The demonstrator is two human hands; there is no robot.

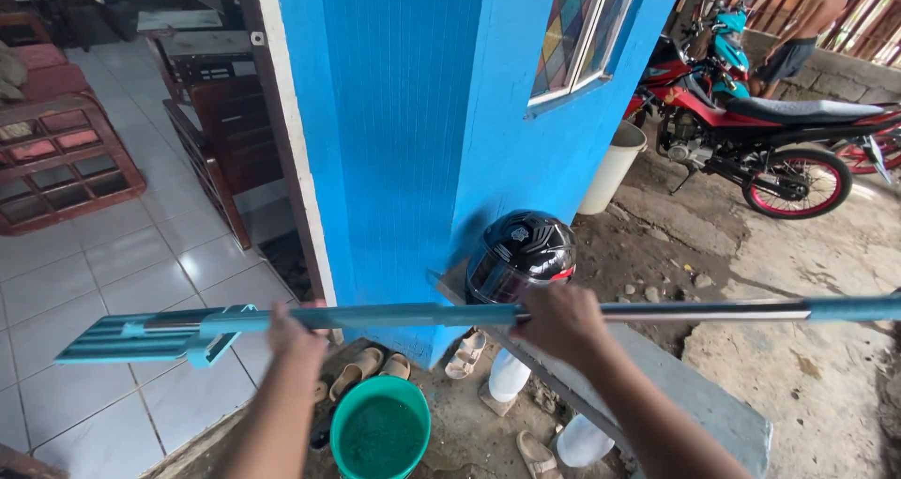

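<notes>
A person's right hand [561, 321] closes in a full grip around a long mop handle [657, 312], held level across the body in front of a bright blue wall [413, 113]. The left hand [293, 336] wraps the same pole farther toward its flat teal mop head [141, 338], which juts out over white floor tiles [113, 282] beyond the left hand. The far end of the handle runs out of view past the right hand.

Just below and between the hands stands a green bucket [349, 425], holding what looks like dark, speckled water. Sandals [371, 366] lie scattered beside it on the dirt. Directly beyond the right hand, a black helmet [521, 254] with a dark visor and red trim rests on a grey concrete ledge [694, 399]. Farther off past the right hand, a pale cream bin [615, 165] stands against the wall; its contents cannot be seen. A red and black motorcycle [751, 132] is parked well beyond it, with another person [802, 29] standing behind. Above the right hand, a window with coloured panes [568, 29] is set into the wall.
</notes>
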